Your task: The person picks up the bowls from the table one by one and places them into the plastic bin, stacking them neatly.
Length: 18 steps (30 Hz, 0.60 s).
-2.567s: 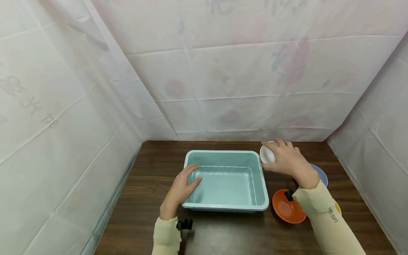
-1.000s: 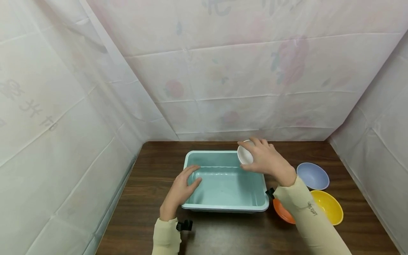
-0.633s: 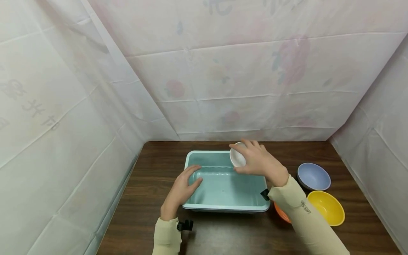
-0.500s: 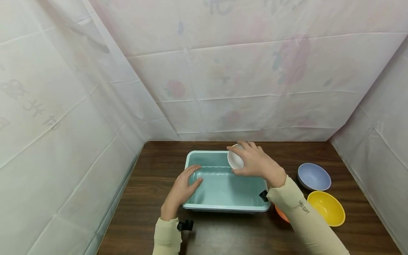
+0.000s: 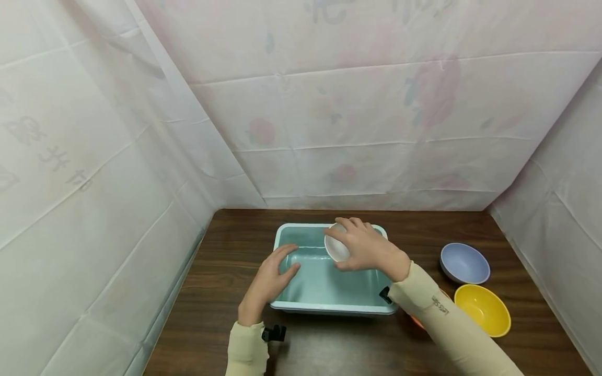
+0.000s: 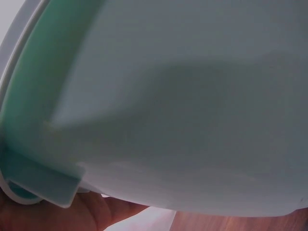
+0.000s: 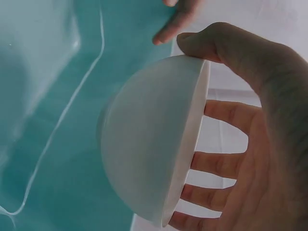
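The right hand [image 5: 368, 248] grips the white, round, seemingly plastic bowl [image 7: 147, 137]; likely light, stiff, slick, it suits a rim hold; the left hand [image 5: 268, 278] spreads wide.

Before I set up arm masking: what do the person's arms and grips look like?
Left grip and right grip: bare, no gloves. Left sleeve and right sleeve: long, pale cream-yellow. Small dark lettering on the right forearm, too small to read surely. Small black block at each wrist.
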### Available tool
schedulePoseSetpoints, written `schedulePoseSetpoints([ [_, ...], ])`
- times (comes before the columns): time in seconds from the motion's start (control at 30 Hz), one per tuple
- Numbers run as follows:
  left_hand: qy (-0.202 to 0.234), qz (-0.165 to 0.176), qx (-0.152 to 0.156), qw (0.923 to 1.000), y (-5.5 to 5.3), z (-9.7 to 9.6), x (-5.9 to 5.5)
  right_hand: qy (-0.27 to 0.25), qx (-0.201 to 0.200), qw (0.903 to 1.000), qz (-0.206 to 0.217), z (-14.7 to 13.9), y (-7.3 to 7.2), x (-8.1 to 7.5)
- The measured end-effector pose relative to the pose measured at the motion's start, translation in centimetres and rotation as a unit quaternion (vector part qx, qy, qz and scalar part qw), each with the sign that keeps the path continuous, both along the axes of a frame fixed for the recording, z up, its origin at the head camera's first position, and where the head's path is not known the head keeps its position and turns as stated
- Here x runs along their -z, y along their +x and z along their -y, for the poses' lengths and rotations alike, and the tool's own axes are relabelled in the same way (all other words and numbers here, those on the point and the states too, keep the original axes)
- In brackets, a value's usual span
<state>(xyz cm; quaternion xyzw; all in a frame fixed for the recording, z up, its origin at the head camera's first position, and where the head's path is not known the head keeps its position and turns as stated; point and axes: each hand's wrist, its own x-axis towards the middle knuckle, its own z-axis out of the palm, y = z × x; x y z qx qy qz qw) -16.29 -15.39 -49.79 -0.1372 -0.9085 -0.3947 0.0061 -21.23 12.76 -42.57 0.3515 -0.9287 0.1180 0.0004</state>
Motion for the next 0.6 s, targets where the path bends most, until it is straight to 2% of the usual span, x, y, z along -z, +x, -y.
schedulePoseSetpoints([
  [0.6, 0.002, -0.005, 0.005, 1.0000, -0.2, -0.3, 0.2, 0.043, -0.055, 0.9974, 0.016, 2.2, -0.1, 1.8],
])
